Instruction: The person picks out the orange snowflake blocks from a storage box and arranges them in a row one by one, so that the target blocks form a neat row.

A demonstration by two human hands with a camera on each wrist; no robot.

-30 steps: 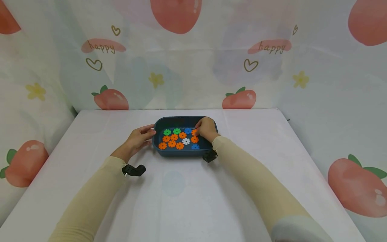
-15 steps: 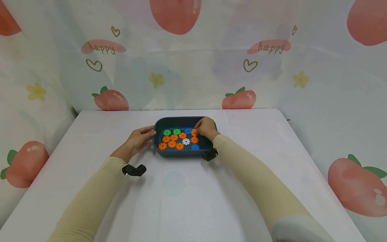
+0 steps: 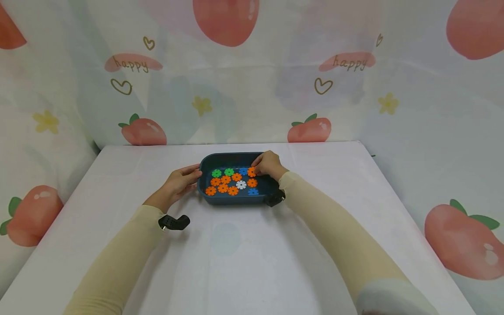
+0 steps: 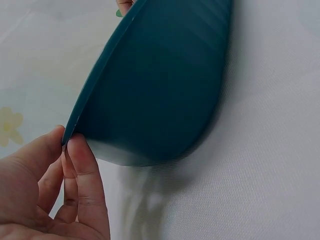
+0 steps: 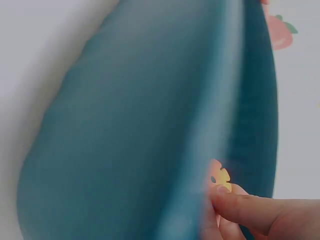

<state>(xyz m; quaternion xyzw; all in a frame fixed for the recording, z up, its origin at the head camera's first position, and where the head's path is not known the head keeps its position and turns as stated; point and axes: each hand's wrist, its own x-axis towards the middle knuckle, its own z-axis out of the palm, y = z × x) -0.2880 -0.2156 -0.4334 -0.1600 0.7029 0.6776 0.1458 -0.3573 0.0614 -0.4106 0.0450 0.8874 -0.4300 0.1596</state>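
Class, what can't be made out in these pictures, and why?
Inside of the tray: left wrist view, hidden by its outer wall.
Lower part of the orange piece: right wrist view, hidden by the right hand.
Tray floor beneath the right hand: head view, covered by that hand.
Whether the white piece bears fine marks: head view, too small.

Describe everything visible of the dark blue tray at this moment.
The tray is oblong and looks plastic, with rounded corners, raised walls and a thin rim. It stands upright on the white table, holding orange, green, blue and white flower-shaped pieces. The left hand pinches its left rim; the right hand reaches inside.
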